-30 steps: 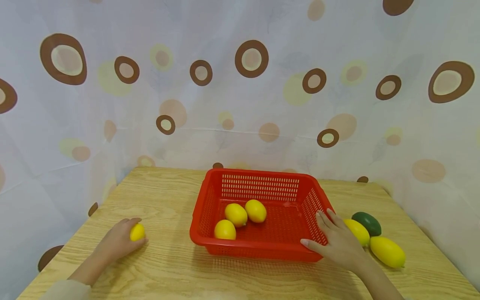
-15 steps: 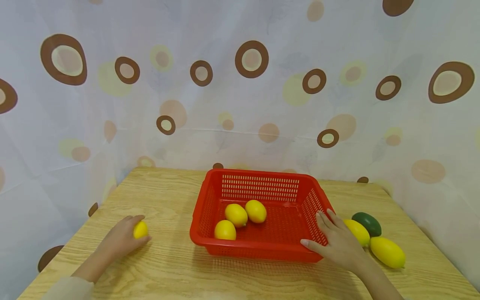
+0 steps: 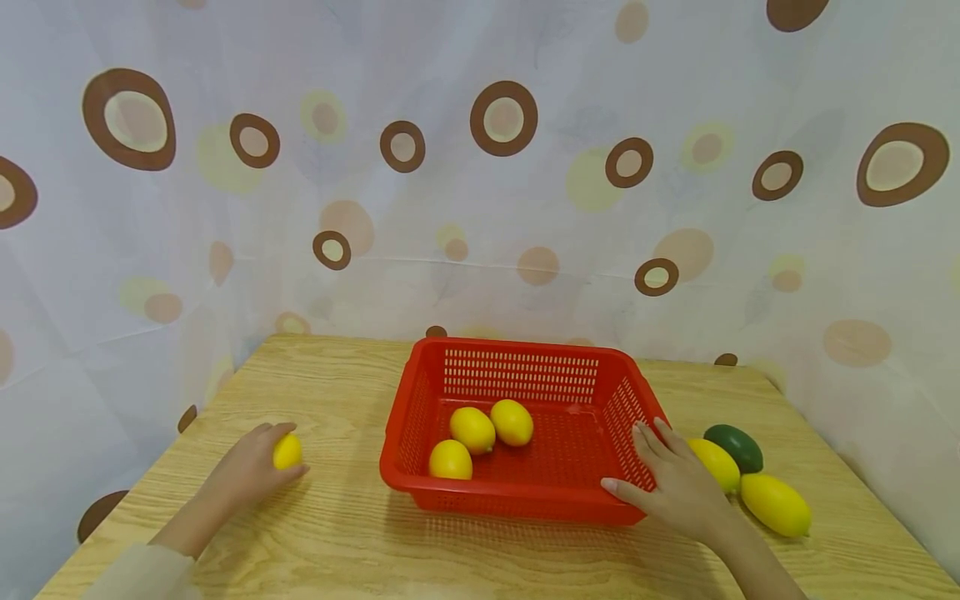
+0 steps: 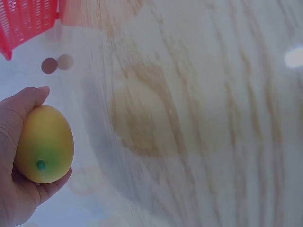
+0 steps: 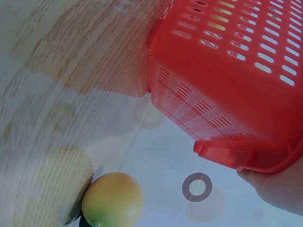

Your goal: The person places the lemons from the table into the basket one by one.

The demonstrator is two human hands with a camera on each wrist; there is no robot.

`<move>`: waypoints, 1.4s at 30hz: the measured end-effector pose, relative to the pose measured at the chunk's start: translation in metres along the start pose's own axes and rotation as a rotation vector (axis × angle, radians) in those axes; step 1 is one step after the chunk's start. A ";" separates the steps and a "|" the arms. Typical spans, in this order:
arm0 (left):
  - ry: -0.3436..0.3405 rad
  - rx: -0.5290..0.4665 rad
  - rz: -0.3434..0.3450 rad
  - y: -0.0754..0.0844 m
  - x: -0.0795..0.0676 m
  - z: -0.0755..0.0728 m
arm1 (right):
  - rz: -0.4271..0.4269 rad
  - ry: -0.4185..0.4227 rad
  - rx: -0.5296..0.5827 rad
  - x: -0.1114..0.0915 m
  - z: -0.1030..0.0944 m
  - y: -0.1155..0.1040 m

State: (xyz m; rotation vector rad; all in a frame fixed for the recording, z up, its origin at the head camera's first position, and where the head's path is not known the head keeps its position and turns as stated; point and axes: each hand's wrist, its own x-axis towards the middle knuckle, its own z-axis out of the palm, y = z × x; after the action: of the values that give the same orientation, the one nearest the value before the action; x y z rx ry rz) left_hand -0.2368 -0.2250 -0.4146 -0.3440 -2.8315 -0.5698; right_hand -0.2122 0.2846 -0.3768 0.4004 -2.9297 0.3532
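Note:
My left hand (image 3: 251,471) curls its fingers and thumb round a yellow lemon (image 3: 287,452) at the left of the wooden table. In the left wrist view that lemon (image 4: 45,144) shows a green stem end. A red plastic basket (image 3: 525,498) sits mid-table with several lemons inside, among them a lemon (image 3: 472,429) at its left. My right hand (image 3: 678,483) rests on the basket's near right corner, fingers spread over the rim. The right wrist view shows the basket's slotted wall (image 5: 213,85) close up; the rim partly hides the fingers there.
Right of the basket lie two yellow fruits, one lemon (image 3: 776,504) nearer and another lemon (image 3: 716,465) partly behind my right hand. A dark green oval fruit (image 3: 735,447) lies behind them. A patterned curtain (image 3: 480,208) surrounds the table's back and sides.
My left hand has shifted slightly right and away from me, with the lemon in its grip. The right hand and the basket have stayed in place.

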 end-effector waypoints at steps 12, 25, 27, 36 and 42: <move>0.022 0.010 0.004 0.005 0.003 0.001 | 0.010 -0.007 -0.004 0.001 0.000 0.001; 0.024 0.001 0.021 0.010 0.004 0.003 | 0.008 -0.004 0.002 0.002 0.001 0.001; 0.026 -0.003 0.023 0.010 0.004 0.003 | 0.006 -0.002 0.001 0.002 0.001 0.001; 0.067 0.012 0.036 0.014 0.009 0.000 | 0.002 -0.001 0.005 0.002 0.000 0.002; 0.092 0.013 0.045 0.021 0.013 -0.005 | 0.003 -0.004 0.010 0.002 0.000 0.002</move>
State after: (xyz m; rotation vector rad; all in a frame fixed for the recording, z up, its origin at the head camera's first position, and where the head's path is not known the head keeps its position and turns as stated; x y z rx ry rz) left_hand -0.2422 -0.2060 -0.3996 -0.3679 -2.7310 -0.5431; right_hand -0.2145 0.2858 -0.3766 0.3981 -2.9343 0.3673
